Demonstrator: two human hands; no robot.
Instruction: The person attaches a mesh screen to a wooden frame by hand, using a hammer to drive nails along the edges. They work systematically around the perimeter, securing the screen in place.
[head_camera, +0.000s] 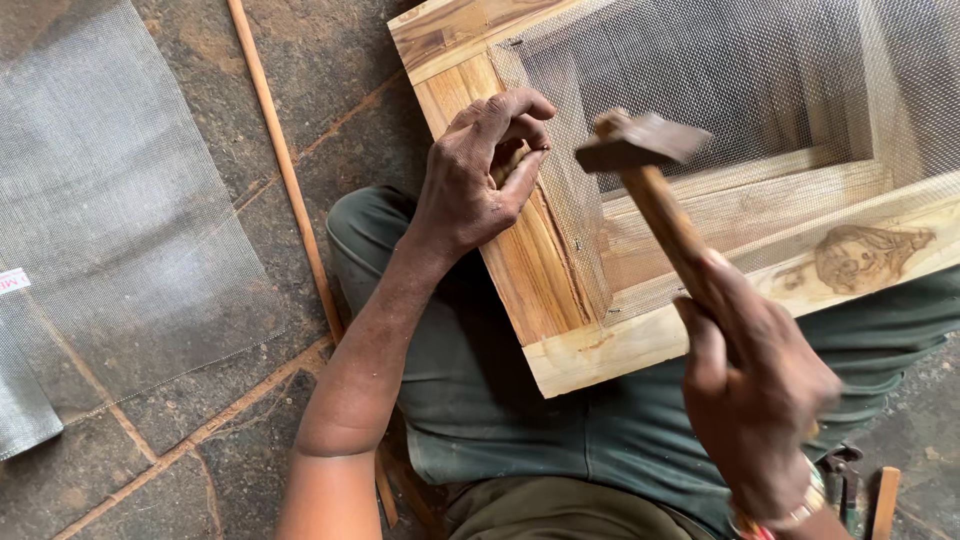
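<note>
A wooden frame (560, 350) covered with wire mesh (720, 80) rests across my lap. My left hand (480, 170) sits on the frame's left rail, fingers pinched together over the mesh edge; whatever they pinch is too small to make out. My right hand (760, 400) grips the wooden handle of a hammer (645, 160), whose dark metal head is raised above the mesh just right of my left fingers. Small nails dot the mesh edge along the rail.
A loose sheet of grey mesh (110, 200) lies on the stone floor at left. A thin wooden strip (285, 170) runs diagonally beside my leg. Pliers and a wooden-handled tool (860, 485) lie at the lower right.
</note>
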